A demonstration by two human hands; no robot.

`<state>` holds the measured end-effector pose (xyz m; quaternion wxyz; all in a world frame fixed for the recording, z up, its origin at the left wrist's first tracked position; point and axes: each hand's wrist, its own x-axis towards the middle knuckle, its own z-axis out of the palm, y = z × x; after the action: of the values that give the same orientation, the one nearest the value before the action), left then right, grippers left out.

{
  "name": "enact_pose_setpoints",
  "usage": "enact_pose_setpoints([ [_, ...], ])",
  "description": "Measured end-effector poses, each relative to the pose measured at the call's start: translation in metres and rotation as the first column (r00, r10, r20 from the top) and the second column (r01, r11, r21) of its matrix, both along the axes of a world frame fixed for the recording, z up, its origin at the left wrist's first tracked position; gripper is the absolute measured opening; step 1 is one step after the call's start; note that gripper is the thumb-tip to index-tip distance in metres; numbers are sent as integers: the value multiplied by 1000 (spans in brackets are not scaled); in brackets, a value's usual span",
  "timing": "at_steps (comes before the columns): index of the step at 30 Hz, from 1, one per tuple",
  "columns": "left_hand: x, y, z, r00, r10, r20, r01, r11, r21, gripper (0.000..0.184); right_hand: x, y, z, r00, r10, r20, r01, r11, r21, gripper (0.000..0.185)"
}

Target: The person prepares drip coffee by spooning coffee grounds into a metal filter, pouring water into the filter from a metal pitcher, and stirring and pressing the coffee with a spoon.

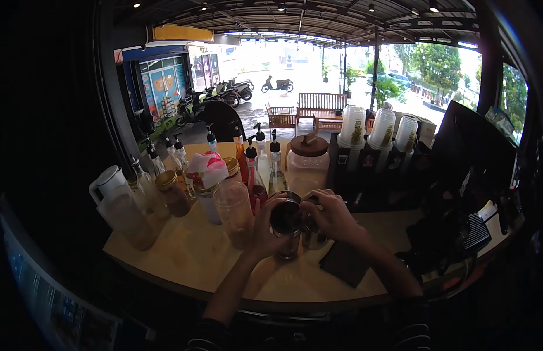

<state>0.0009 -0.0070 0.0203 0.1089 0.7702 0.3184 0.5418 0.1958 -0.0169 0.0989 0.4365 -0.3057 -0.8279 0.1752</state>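
My left hand (264,229) is wrapped round a dark, round-mouthed container (285,215) above the counter's front half. The inside of the container looks dark, and its exact kind is unclear in the low light. My right hand (331,216) is beside its right rim, fingers bent and pinched together; what they hold is hidden. Directly below the container is a clear glass (288,248), partly covered by it and my left hand. Another shiny vessel (314,238) stands under my right hand. A large clear plastic jug (234,213) is just left of my left hand.
Pump bottles (275,167) and jars (172,193) crowd the counter's back left, with a white-lidded pitcher (122,207) at the left end. A wooden-lidded jar (308,155), stacked cups (353,126) and a dark monitor (467,140) stand behind and right. A dark cloth (344,263) lies near the front.
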Motion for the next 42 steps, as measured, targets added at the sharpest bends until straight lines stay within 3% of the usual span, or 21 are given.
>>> enact_pose_setpoints([
  [2, -4, 3, -1, 1000, -16, -11, 16, 998, -61, 78, -1, -5, 1, 998, 64, -2, -64, 996, -57, 12],
  [4, -2, -1, 0, 1000, -8, -4, 8, 998, -55, 77, -2, -8, 0, 997, 25, 77, -35, 992, 124, 11],
  [7, 4, -5, -1, 1000, -7, 22, 8, 999, -44, 76, -8, -12, 6, 999, -4, -43, 9, 995, 101, 10],
  [12, 9, -6, -12, 994, 3, 108, -5, 1000, 18, 77, -16, -26, -8, 1000, -8, 15, 6, 992, 126, 9],
  [14, 10, -7, -12, 990, -9, 138, 12, 1000, -15, 78, -15, -26, -12, 985, -162, 60, 139, 948, 287, 9],
  [18, 11, -3, -19, 964, -76, 254, 87, 996, -34, 78, -15, -25, -9, 995, -82, -65, 90, 988, 126, 8],
  [20, 6, -3, -12, 986, -74, 150, 73, 997, 11, 85, -18, -30, -13, 988, -149, -28, 151, 954, 258, 9],
  [24, 7, -1, -16, 978, -73, 194, 82, 996, -39, 85, -17, -28, -15, 989, -151, -4, 148, 969, 196, 8],
  [27, 4, -2, -14, 973, -102, 208, 112, 993, -36, 82, -18, -36, -12, 989, -111, -103, 119, 990, 77, 8],
  [33, -7, -2, -4, 998, -29, 56, 32, 998, -50, 80, -13, -26, -6, 996, -73, 60, 66, 992, 103, 10],
  [35, -11, 5, -8, 985, -138, 101, 147, 985, -93, 82, -7, -17, 1, 997, 1, 82, -6, 998, 68, 11],
  [38, -18, 3, 7, 984, -173, 49, 178, 977, -119, 84, -14, -10, 13, 996, 52, 76, -52, 999, 3, 13],
  [39, -17, 4, 6, 970, -213, 118, 225, 969, -101, 85, -17, -7, 15, 994, 90, 67, -90, 996, -4, 15],
  [42, -24, 7, 7, 984, -173, 51, 177, 981, -78, 83, -16, 2, 19, 988, 22, 156, -46, 987, 154, 16],
])
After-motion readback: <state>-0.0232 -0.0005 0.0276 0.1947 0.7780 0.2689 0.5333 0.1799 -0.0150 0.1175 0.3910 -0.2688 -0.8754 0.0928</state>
